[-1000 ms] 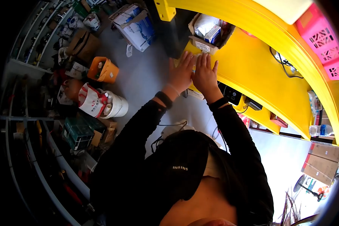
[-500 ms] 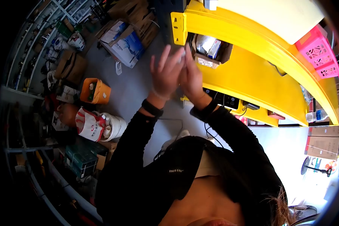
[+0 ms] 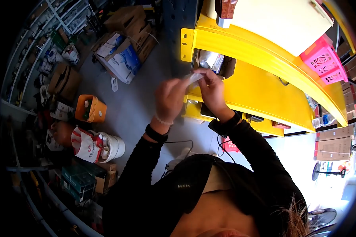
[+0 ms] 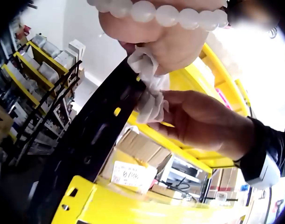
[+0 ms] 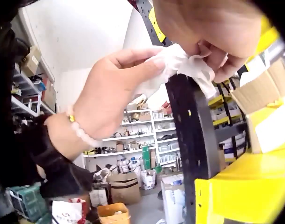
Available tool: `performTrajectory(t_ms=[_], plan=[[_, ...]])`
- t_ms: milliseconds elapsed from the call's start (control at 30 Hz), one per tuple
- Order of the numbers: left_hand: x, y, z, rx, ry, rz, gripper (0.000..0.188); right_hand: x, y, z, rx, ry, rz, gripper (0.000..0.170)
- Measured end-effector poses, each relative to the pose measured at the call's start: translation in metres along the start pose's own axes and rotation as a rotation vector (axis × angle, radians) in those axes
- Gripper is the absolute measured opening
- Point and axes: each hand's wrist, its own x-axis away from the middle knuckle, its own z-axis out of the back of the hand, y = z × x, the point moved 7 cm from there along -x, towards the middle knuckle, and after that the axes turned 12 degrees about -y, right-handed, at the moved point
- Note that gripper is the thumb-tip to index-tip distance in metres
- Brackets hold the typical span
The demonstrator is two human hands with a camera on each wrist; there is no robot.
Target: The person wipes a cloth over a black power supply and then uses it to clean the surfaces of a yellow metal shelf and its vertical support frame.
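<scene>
A crumpled white tissue (image 3: 194, 77) is stretched between the two hands, in front of the dark shelf post. The left hand (image 3: 171, 98), with a pale bead bracelet, pinches one side of it between thumb and fingers, as the right wrist view shows of the left hand (image 5: 112, 88) and the tissue (image 5: 172, 65). Curled fingers of the right hand (image 3: 213, 93) grip the other end. From the left wrist view, the right hand (image 4: 203, 121) holds the lower part of the tissue (image 4: 151, 102).
Yellow shelving (image 3: 257, 85) with a dark post (image 3: 180, 35) stands ahead and to the right, a pink basket (image 3: 324, 61) on its upper level. On the floor at the left are an orange bucket (image 3: 101, 110), a white bucket (image 3: 116, 146) and a blue-and-white box (image 3: 124, 63).
The hands, earlier close together with fingers extended, have moved slightly apart with fingers bent, and the white tissue shows between them. The head view has shifted, showing more of the shelf's upper level.
</scene>
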Motion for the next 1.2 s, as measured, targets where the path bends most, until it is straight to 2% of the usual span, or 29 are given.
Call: performTrajectory(t_ms=[33,133,167,267,333,400,467,533,567,600,667,733,800,867,900,1000,1033,1133,1200], plan=[[-0.006,0.005,0.008,0.012,0.038,0.015,0.03,0.001,-0.015,0.006,0.056,0.061,0.041,0.023],[-0.002,0.007,0.017,0.143,0.088,0.111,0.028,0.007,-0.027,0.017,-0.015,0.079,0.007,0.02],[-0.006,0.007,0.023,0.153,0.114,0.1,0.026,0.009,-0.032,0.02,-0.132,0.111,0.024,0.017],[-0.021,0.02,0.047,0.157,0.198,0.047,0.022,0.014,-0.055,0.034,-0.432,-0.007,-0.055,0.016],[-0.045,0.033,0.061,0.132,0.262,-0.042,0.022,0.017,-0.095,0.049,-0.525,-0.01,0.08,0.018],[-0.071,0.052,0.067,0.066,0.302,-0.135,0.023,0.02,-0.146,0.066,-0.294,0.124,0.268,0.024],[-0.099,0.068,0.065,-0.039,0.296,-0.247,0.024,0.019,-0.187,0.074,0.35,0.235,0.401,0.028],[-0.121,0.083,0.053,-0.35,0.144,-0.066,0.028,0.01,-0.202,0.062,0.962,0.326,0.418,0.04],[-0.124,0.083,0.05,-0.405,0.097,-0.038,0.031,0.002,-0.191,0.057,1.062,0.248,0.315,0.046],[-0.127,0.083,0.046,-0.46,0.052,-0.012,0.034,-0.003,-0.189,0.051,1.161,0.234,0.294,0.042],[-0.129,0.079,0.045,-0.479,0.022,0.031,0.037,-0.014,-0.19,0.042,1.219,0.244,0.321,0.041],[-0.124,0.07,0.053,-0.406,0.039,0.068,0.036,-0.026,-0.196,0.036,1.081,0.288,0.437,0.031],[-0.121,0.068,0.055,-0.409,0.099,0.036,0.035,-0.041,-0.191,0.035,1.05,0.237,0.382,0.022],[-0.12,0.058,0.049,-0.327,0.143,0.01,0.034,-0.039,-0.188,0.037,0.989,0.315,0.481,0.019],[-0.12,0.059,0.051,-0.37,0.214,-0.072,0.029,-0.037,-0.186,0.038,0.961,0.353,0.531,0.018],[-0.12,0.05,0.055,-0.332,0.272,-0.265,0.028,-0.033,-0.179,0.043,0.878,0.348,0.661,0.028],[-0.123,0.053,0.059,-0.343,0.265,-0.302,0.029,-0.032,-0.183,0.042,0.874,0.391,0.684,0.025],[-0.139,0.051,0.074,-0.541,0.239,-0.298,0.033,-0.043,-0.183,0.037,0.903,0.308,0.551,0.026],[-0.148,0.056,0.086,-0.595,0.29,-0.381,0.031,-0.036,-0.183,0.036,0.847,0.266,0.652,0.039]])
